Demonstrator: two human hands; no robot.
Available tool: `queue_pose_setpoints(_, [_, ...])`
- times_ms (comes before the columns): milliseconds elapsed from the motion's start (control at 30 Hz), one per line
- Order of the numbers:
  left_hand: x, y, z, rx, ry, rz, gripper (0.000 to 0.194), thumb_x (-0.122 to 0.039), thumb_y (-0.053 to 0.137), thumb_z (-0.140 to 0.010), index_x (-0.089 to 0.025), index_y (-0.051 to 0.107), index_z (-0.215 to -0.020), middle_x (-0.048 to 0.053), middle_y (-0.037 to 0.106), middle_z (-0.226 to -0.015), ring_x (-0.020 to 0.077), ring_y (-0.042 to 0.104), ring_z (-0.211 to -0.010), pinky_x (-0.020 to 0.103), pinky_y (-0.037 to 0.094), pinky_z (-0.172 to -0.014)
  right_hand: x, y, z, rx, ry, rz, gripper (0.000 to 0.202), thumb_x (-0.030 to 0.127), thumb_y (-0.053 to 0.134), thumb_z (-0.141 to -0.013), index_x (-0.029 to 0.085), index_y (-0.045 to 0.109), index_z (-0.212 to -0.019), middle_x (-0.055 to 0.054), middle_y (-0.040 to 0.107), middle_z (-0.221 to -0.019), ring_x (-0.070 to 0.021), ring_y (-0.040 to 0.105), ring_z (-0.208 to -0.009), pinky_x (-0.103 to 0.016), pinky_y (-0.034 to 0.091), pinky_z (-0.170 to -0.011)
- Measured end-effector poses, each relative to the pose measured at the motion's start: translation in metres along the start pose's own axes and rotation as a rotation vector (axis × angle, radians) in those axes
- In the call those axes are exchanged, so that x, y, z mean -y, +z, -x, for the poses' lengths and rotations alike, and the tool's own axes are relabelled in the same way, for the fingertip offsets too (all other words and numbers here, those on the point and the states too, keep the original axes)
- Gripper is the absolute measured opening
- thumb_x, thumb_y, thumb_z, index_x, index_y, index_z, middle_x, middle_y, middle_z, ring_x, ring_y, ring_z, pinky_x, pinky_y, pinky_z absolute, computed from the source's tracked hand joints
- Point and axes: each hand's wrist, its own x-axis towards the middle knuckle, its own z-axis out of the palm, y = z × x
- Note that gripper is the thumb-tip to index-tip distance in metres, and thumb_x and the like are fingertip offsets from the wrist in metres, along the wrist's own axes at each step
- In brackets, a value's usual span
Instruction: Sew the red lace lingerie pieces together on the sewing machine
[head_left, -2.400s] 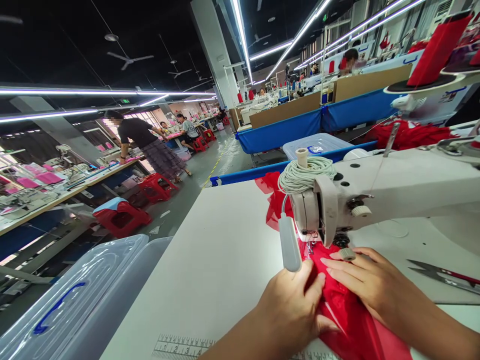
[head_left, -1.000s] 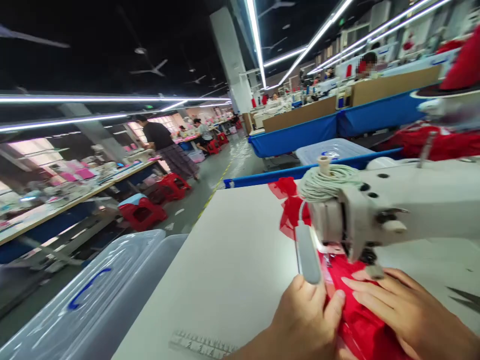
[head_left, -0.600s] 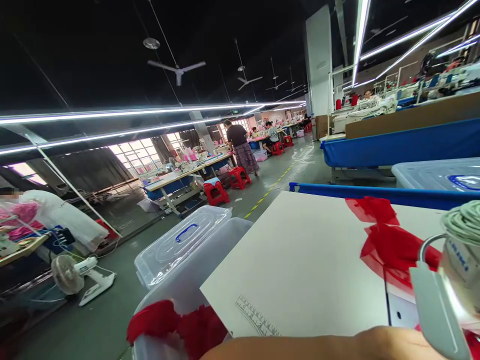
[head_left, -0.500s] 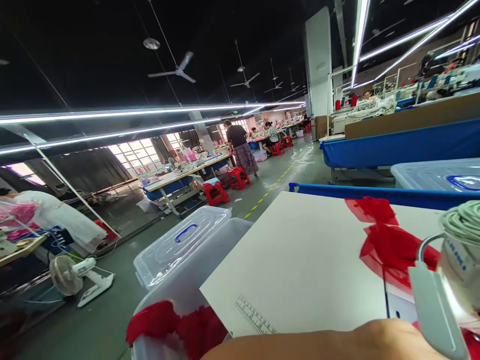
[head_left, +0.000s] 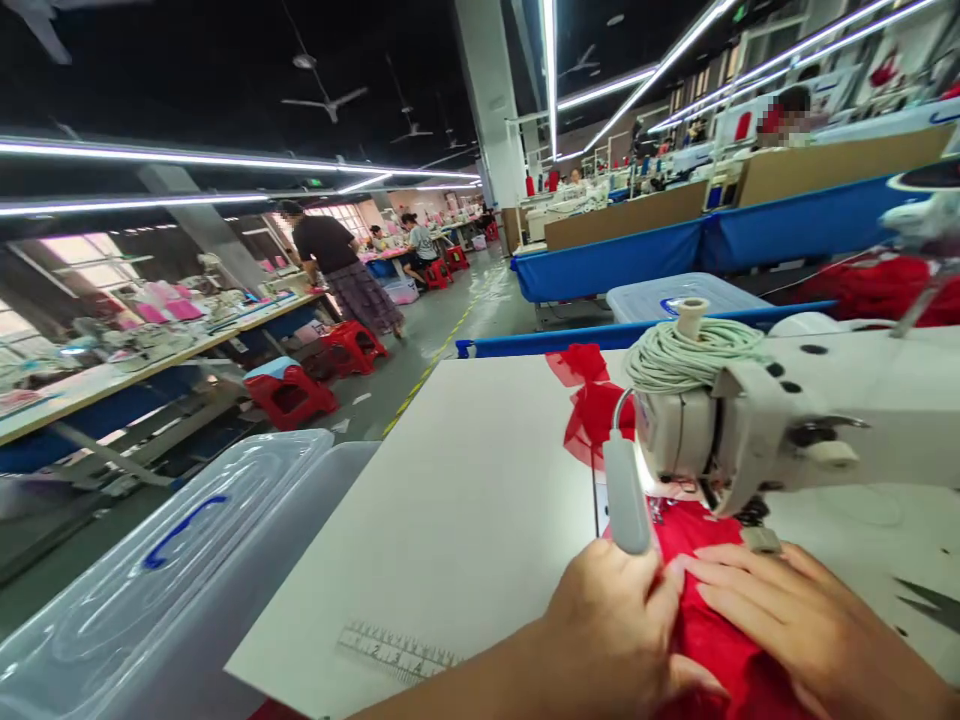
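Observation:
Red sheer fabric (head_left: 712, 640) lies under the needle area of a white sewing machine (head_left: 750, 420) and runs down toward me. My left hand (head_left: 619, 610) is at the fabric's left edge, fingers curled and closed on it, just below the machine's grey lamp (head_left: 626, 490). On the fabric's right side, my right hand (head_left: 787, 610) rests with fingers stretched flat, its fingertips near the left hand's. The needle and presser foot are mostly hidden behind the machine head and lamp.
Red fabric scraps (head_left: 589, 400) lie on the white tabletop (head_left: 450, 470), which has a printed ruler (head_left: 397, 650). Dark scissors (head_left: 930, 605) lie at right. A lidded clear plastic bin (head_left: 172, 570) stands left of the table. Red stools (head_left: 292, 395) and a standing person (head_left: 330, 260) are beyond.
My view has swung right, bringing the machine and both hands into sight. Earlier only a forearm and part of one hand showed at the bottom edge.

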Motion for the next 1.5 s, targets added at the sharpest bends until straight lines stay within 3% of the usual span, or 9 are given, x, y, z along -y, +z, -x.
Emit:
queue_pose_setpoints(100, [0.001,-0.007,0.002,-0.027,0.005,0.026,0.081,-0.075,0.018,-0.091,-0.009,0.064,-0.103,0.007,0.058,-0.075,0.019,0.059,-0.06,0.031,0.049,-0.051,0.006,-0.008,-0.011,0.014,0.041,-0.029,0.038,0.006,0.035,-0.091,0.023,0.067,-0.103,0.0,0.075,-0.101,-0.0163,0.067,-0.095,-0.035,0.043,-0.091])
queue_pose_setpoints(267, [-0.003,-0.012,0.004,-0.027,-0.006,-0.013,0.083,-0.075,0.014,-0.09,-0.011,0.064,-0.108,0.016,0.065,-0.097,0.0225,0.062,-0.07,0.033,0.049,-0.052,0.006,-0.009,-0.017,-0.003,0.033,-0.073,0.039,0.001,0.037,-0.088,0.021,0.066,-0.104,0.0,0.074,-0.105,-0.0154,0.066,-0.097,-0.033,0.04,-0.09])
queue_pose_setpoints(600, [-0.003,-0.011,0.001,-0.15,0.0,-0.016,0.081,-0.076,0.018,-0.09,-0.013,0.068,-0.097,0.012,0.065,-0.082,0.0197,0.056,-0.058,0.03,0.04,-0.045,0.012,-0.011,-0.026,-0.122,0.13,-0.112,0.039,-0.001,0.036,-0.087,0.023,0.067,-0.085,0.0,0.075,-0.093,-0.0148,0.065,-0.084,-0.034,0.04,-0.083])
queue_pose_setpoints(767, [-0.005,-0.011,0.0,-0.164,0.013,-0.039,0.082,-0.075,0.017,-0.09,-0.013,0.069,-0.098,0.014,0.068,-0.089,0.0211,0.057,-0.061,0.031,0.037,-0.043,0.014,-0.011,-0.026,-0.14,0.149,-0.134,0.038,0.004,0.034,-0.093,0.022,0.066,-0.084,0.0,0.075,-0.09,-0.0161,0.064,-0.084,-0.035,0.039,-0.086])
queue_pose_setpoints(967, [-0.006,-0.01,0.002,-0.187,-0.013,-0.045,0.084,-0.073,0.01,-0.092,-0.015,0.069,-0.104,0.015,0.07,-0.096,0.0223,0.06,-0.067,0.032,0.04,-0.049,0.013,-0.012,-0.027,-0.15,0.147,-0.119,0.038,0.001,0.035,-0.09,0.021,0.065,-0.079,-0.002,0.074,-0.088,-0.0167,0.063,-0.083,-0.035,0.039,-0.084])
queue_pose_setpoints(1300, [-0.002,-0.012,0.002,-0.106,-0.033,-0.069,0.081,-0.073,0.012,-0.092,-0.019,0.069,-0.11,0.015,0.069,-0.108,0.0245,0.063,-0.078,0.033,0.043,-0.059,0.009,-0.011,-0.027,-0.117,0.151,-0.101,0.034,0.001,0.038,-0.089,0.02,0.066,-0.081,-0.002,0.074,-0.092,-0.0162,0.062,-0.08,-0.035,0.04,-0.083])
queue_pose_setpoints(1500, [0.003,-0.009,0.005,-0.015,-0.039,-0.105,0.08,-0.073,0.012,-0.092,-0.02,0.067,-0.118,0.017,0.066,-0.114,0.0264,0.064,-0.084,0.033,0.042,-0.06,0.003,-0.007,-0.022,-0.057,0.145,-0.112,0.037,-0.003,0.039,-0.079,0.02,0.066,-0.088,-0.002,0.074,-0.095,-0.0181,0.063,-0.085,-0.037,0.039,-0.085])
